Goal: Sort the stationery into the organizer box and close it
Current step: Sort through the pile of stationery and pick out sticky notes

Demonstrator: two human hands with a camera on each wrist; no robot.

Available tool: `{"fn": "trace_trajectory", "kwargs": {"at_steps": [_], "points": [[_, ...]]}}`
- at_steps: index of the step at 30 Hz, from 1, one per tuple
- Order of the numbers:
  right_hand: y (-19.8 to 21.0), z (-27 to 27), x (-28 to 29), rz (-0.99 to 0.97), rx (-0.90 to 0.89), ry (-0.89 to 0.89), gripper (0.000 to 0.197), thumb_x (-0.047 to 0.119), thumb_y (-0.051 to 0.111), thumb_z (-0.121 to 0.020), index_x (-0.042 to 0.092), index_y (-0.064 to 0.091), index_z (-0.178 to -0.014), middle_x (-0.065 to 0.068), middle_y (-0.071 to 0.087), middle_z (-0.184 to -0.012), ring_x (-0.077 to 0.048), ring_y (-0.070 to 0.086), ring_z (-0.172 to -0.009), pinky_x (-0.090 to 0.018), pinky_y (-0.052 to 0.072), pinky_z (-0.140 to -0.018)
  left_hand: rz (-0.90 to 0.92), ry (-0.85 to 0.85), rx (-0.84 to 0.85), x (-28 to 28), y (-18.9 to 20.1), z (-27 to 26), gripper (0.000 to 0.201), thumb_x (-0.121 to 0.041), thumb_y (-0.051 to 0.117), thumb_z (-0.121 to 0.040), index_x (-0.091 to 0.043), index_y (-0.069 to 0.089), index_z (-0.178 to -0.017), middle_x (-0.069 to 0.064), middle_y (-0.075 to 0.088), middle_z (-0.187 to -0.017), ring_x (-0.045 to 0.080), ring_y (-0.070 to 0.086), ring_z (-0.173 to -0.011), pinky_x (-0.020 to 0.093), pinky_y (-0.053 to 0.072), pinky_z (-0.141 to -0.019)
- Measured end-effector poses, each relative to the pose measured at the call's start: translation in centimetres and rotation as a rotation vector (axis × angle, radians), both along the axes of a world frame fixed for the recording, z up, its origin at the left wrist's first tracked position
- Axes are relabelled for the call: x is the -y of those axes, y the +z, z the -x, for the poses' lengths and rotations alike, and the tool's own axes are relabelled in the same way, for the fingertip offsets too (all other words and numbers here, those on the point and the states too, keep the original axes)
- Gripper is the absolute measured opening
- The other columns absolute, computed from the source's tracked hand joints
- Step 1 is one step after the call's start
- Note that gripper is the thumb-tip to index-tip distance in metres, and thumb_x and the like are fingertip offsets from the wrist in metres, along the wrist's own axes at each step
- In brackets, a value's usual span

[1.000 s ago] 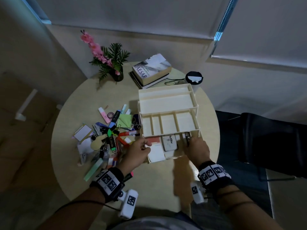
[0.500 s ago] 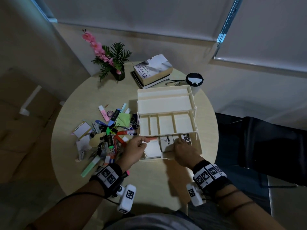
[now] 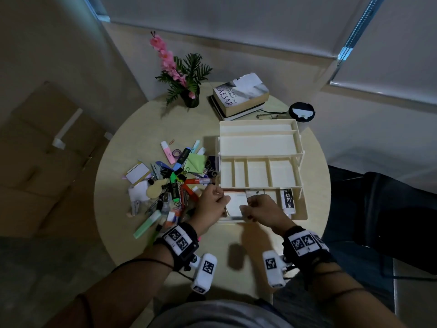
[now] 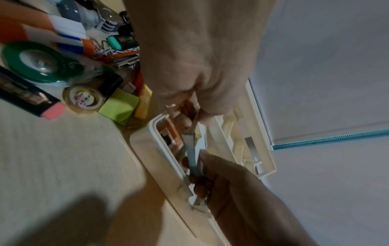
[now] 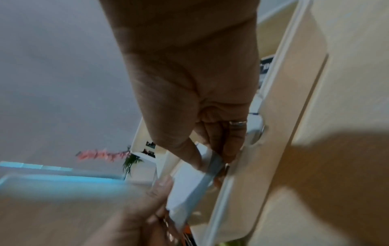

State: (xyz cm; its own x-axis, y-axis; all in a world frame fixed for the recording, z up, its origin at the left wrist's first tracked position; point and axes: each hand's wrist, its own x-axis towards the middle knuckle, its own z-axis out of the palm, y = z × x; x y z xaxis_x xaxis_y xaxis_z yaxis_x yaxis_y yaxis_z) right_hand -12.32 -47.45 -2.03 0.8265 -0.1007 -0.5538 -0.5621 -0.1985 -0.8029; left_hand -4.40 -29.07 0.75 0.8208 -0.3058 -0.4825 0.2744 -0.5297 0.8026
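Note:
The cream organizer box [image 3: 257,123] stands open on the round table with its tiered trays fanned out. In its lowest tray [image 3: 301,215] lie a white notepad [image 3: 236,202] and a black-and-white marker [image 3: 288,200]. My left hand [image 3: 222,196] pinches the pad's far left corner. My right hand [image 3: 244,208] pinches its near right edge. In the left wrist view the notepad [image 4: 191,146] stands on edge inside the tray between both hands. The right wrist view shows thumb and fingers on the notepad [image 5: 197,179]. A heap of loose stationery [image 3: 172,185] lies left of the box.
Stacked books [image 3: 238,95], a flower pot [image 3: 189,100], a pair of glasses [image 3: 267,116] and a black round object [image 3: 301,112] sit at the table's far side. A dark chair [image 3: 390,209] is at the right. Bare tabletop [image 3: 236,245] lies between the box and me.
My right hand has moved left from the tray's right end, by the marker, onto the notepad. The left hand has stayed at the pad's left corner.

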Motion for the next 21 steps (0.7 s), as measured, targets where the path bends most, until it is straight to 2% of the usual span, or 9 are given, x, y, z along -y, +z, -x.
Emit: {"fn": "trace_trajectory", "kwargs": {"at_steps": [3,6,8,10,12,14,16,18,21], "points": [[0.0,-1.2,-0.4,-0.121,-0.096,-0.100,0.029,0.009,0.075,-0.091,0.007,0.066,-0.063,-0.011,0.057,-0.060,-0.020,0.049,-0.058,-0.032,0.043,-0.059,-0.089,-0.059,0.165,-0.8,-0.3,-0.3,0.019,-0.020,0.065,-0.101,-0.012,0.057,-0.116,0.000,0.067,-0.110,0.017,0.064,-0.097,0.024,0.046,-0.070],[-0.6,-1.8,-0.2,-0.113,-0.155,-0.129,0.023,0.002,0.075,-0.090,0.005,0.071,-0.068,-0.014,0.061,-0.061,-0.021,0.050,-0.058,-0.031,0.045,-0.058,-0.095,-0.173,0.272,-2.3,-1.1,-0.4,0.010,-0.018,0.064,-0.099,-0.024,0.057,-0.104,-0.006,0.069,-0.100,0.013,0.069,-0.092,0.028,0.057,-0.072],[-1.0,-1.8,0.2,-0.075,-0.177,-0.126,0.019,0.001,0.076,-0.085,-0.001,0.071,-0.067,-0.016,0.060,-0.061,-0.024,0.050,-0.060,-0.034,0.044,-0.060,-0.102,-0.203,0.312,-3.6,-1.5,-0.4,0.014,-0.017,0.064,-0.097,-0.029,0.058,-0.100,-0.009,0.069,-0.103,0.010,0.069,-0.091,0.033,0.060,-0.076],[-1.4,-1.8,0.4,-0.027,-0.219,-0.140,0.017,0.001,0.078,-0.083,-0.006,0.071,-0.070,-0.020,0.060,-0.063,-0.025,0.051,-0.059,-0.035,0.043,-0.058,-0.122,-0.235,0.340,-4.9,-1.7,-0.6,0.012,-0.015,0.065,-0.098,-0.025,0.062,-0.104,-0.009,0.064,-0.110,0.010,0.066,-0.093,0.022,0.056,-0.073],[-1.9,-1.8,0.2,-0.020,-0.246,-0.220,0.010,-0.004,0.076,-0.086,-0.006,0.071,-0.078,-0.019,0.061,-0.065,-0.021,0.056,-0.050,-0.028,0.047,-0.050,-0.132,-0.278,0.304,-5.9,-1.8,-0.8,0.015,-0.014,0.065,-0.099,-0.019,0.064,-0.112,-0.004,0.060,-0.116,0.013,0.064,-0.095,0.012,0.046,-0.069],[-2.7,-2.0,-0.1,0.020,-0.257,-0.272,0.006,-0.009,0.071,-0.089,-0.009,0.070,-0.083,-0.015,0.061,-0.064,-0.019,0.058,-0.045,-0.025,0.047,-0.045,-0.124,-0.350,0.230,-6.9,-1.7,-0.9,0.022,-0.016,0.065,-0.100,-0.017,0.062,-0.121,-0.001,0.057,-0.124,0.016,0.064,-0.100,0.018,0.046,-0.074],[-3.6,-2.5,-0.7,0.070,-0.216,-0.259,0.012,-0.006,0.072,-0.089,-0.016,0.068,-0.083,-0.016,0.060,-0.066,-0.021,0.059,-0.057,-0.027,0.044,-0.050,-0.102,-0.432,0.166,-7.9,-1.8,-1.1,0.025,-0.019,0.065,-0.101,-0.018,0.060,-0.126,0.000,0.054,-0.129,0.017,0.064,-0.104,0.027,0.050,-0.081],[-3.8,-3.1,-1.8,0.125,-0.153,-0.276,0.018,-0.001,0.076,-0.088,-0.015,0.070,-0.079,-0.013,0.060,-0.068,-0.019,0.056,-0.064,-0.027,0.044,-0.054,-0.083,-0.481,0.153,-8.9,-2.0,-1.2,0.025,-0.021,0.064,-0.102,-0.022,0.059,-0.126,-0.003,0.052,-0.131,0.015,0.063,-0.104,0.032,0.055,-0.086],[-4.4,-3.8,-3.2,0.209,-0.093,-0.328,0.016,0.005,0.082,-0.085,-0.010,0.076,-0.084,-0.009,0.071,-0.077,-0.019,0.064,-0.071,-0.034,0.054,-0.067,-0.060,-0.484,0.145,-10.5,-2.1,-1.4,0.024,-0.019,0.064,-0.102,-0.023,0.058,-0.125,-0.007,0.050,-0.129,0.011,0.064,-0.104,0.031,0.057,-0.090]]}}
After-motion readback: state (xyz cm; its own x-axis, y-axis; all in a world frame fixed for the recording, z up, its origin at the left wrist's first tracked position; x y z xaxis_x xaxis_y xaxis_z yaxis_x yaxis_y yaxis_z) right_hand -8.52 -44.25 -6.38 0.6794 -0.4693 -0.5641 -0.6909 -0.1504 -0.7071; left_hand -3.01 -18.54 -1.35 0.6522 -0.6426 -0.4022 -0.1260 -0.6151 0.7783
